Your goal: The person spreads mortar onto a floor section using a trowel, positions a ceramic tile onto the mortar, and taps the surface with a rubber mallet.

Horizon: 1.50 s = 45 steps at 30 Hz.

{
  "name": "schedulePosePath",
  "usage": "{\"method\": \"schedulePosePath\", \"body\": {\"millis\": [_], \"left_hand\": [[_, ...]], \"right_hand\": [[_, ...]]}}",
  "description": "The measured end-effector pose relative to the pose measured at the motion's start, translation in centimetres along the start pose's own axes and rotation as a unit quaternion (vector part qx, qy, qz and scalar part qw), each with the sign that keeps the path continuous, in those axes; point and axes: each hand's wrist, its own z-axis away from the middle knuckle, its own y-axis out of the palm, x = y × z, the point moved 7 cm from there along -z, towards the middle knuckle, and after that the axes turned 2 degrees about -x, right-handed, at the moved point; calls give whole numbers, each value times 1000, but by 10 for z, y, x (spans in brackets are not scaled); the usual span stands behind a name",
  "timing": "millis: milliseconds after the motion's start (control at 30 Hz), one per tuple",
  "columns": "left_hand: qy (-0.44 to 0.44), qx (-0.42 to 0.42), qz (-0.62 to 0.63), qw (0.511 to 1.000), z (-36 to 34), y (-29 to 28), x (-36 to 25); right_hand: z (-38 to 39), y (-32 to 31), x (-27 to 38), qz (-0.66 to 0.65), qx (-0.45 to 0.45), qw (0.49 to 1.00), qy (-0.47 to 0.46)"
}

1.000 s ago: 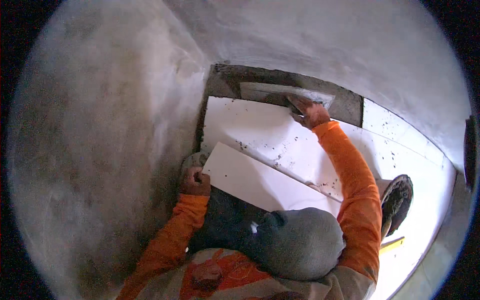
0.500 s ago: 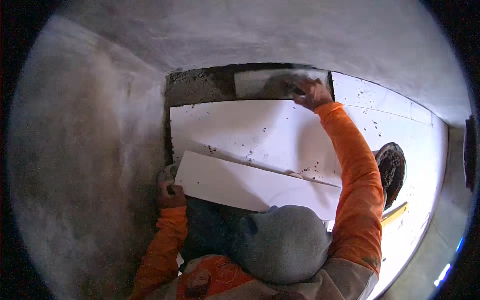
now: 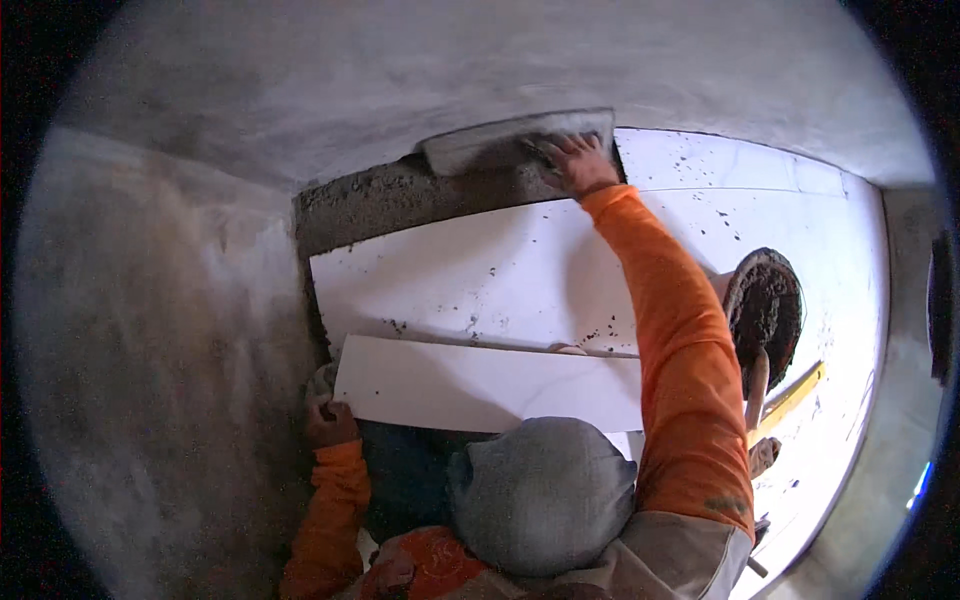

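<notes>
At the far strip of wet grey mortar, a flat rectangular grey trowel tilts with its long upper edge toward the wall. My right hand grips its right part; the fingers cover the handle. A long loose white tile lies across the near side, its left end held by my left hand, fingers closed on the edge. Beyond this tile stretches a larger white tile, sprinkled with mortar crumbs and bordering the mortar strip.
To the right stands a bucket caked with mortar, beside a wooden handle and a yellow bar. Bare grey walls rise at the left and far side. A rounded grey cloth-covered shape hides part of the near area.
The trowel, flat over the mortar before, now tilts up against the far wall, with my right hand still on it. The loose tile lies more level across the view, which has shifted too.
</notes>
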Motion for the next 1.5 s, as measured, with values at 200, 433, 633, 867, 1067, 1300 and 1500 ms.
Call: {"method": "schedulePosePath", "body": {"millis": [200,433,633,867,1067,1300,1500], "left_hand": [[-74,22,29,997,-1,-12,-5],[-12,43,-93,995,-8,-15,-46],[24,-4,-20,999,-8,-31,-51],[14,-11,-105,994,1,-26,-46],[42,-35,-47,997,1,-23,-53],[-42,56,-46,996,-6,-12,-30],[-76,59,-34,995,-9,-11,-49]], "right_hand": [[-6,-51,113,-222,6,975,5],[-6,-32,106,-264,127,956,10],[-87,-6,186,-137,168,971,-102],[-131,37,233,-116,169,977,-68],[-95,-3,137,-114,170,979,-7],[-7,-31,28,-54,170,976,125],[163,-103,4,-234,25,916,324]]}}
